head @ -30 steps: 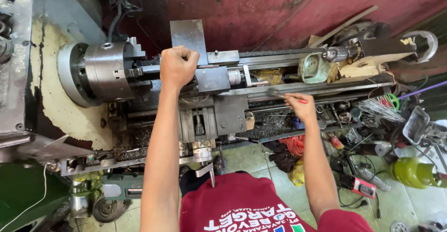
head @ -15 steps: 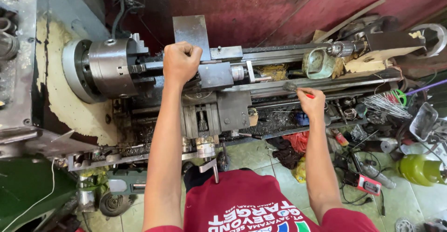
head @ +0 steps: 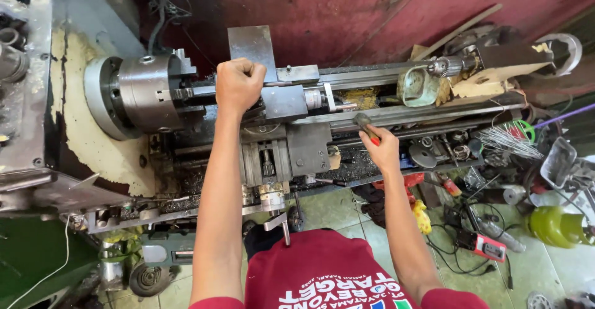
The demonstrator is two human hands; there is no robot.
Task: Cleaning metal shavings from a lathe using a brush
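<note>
Steel lathe chuck [head: 144,93] left of fisted left hand [head: 238,86].

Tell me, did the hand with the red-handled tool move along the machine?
Yes. The right hand with the red-handled tool slid left along the lathe bed, nearer the carriage.

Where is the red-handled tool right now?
In the head view, the red-handled tool is in the right hand, right of centre over the lathe bed, beside the carriage.
</note>
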